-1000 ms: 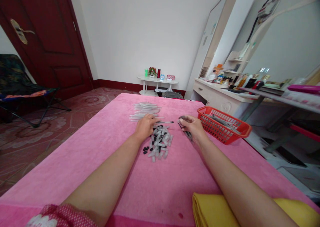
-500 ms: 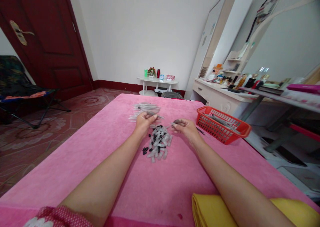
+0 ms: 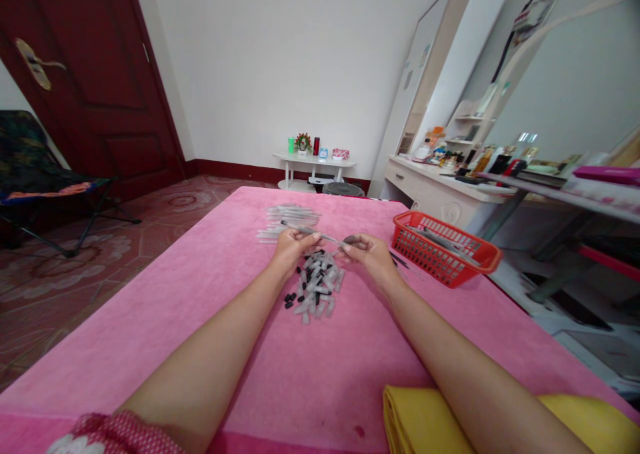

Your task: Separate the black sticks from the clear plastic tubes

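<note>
My left hand (image 3: 293, 249) pinches a slim grey pen (image 3: 301, 229) with a black end pointing away to the left. Its thin tip reaches the fingers of my right hand (image 3: 371, 253), which are closed on a small pale piece that looks like a pen cap (image 3: 344, 245). The tip and the piece meet or nearly meet; I cannot tell which. Just below both hands lies a heap of frosted caps and black plugs (image 3: 319, 284). Behind my left hand rests a pile of translucent pens (image 3: 283, 214).
A red plastic basket (image 3: 445, 251) holding several pens stands on the right of the pink tablecloth (image 3: 200, 294). Thin dark sticks (image 3: 399, 261) lie between it and my right hand. A folded yellow cloth (image 3: 425, 421) is under my right forearm.
The pen in my left hand has come into clearer view, its tip now at the right hand's fingers. The gap between the hands has narrowed.
</note>
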The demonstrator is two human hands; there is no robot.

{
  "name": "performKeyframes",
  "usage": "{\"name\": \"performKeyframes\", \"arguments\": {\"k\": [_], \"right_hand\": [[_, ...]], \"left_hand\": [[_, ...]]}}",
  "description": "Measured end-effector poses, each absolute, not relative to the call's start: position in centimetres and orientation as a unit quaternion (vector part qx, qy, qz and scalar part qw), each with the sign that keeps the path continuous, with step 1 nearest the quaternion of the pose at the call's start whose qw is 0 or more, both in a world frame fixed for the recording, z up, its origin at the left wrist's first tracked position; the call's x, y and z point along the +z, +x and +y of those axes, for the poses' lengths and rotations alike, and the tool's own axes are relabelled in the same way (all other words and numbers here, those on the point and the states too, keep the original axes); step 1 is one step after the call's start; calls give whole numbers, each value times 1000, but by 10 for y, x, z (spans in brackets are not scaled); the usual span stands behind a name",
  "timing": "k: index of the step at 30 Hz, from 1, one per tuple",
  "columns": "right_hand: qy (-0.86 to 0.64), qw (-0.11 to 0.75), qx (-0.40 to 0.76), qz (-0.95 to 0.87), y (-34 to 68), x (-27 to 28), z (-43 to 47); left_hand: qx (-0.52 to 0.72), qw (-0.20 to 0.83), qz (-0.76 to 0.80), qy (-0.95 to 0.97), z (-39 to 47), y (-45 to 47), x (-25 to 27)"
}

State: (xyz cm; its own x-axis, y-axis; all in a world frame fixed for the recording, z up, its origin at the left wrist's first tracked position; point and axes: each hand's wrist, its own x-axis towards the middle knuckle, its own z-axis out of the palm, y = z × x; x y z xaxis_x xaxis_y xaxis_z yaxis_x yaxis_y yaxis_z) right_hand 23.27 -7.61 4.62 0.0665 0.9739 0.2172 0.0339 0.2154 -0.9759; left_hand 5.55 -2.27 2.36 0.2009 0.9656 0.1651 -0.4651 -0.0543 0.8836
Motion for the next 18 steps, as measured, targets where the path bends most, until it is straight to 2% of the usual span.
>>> {"name": "performKeyframes", "arguments": {"k": [10,18], "right_hand": [[-484,539,274,-633,226,46,-80],[-498,555,299,-596,220,63,-88]], "left_hand": [[513,682,249,458,-32,62,33],[545,641,261,474,-38,69,38]]}}
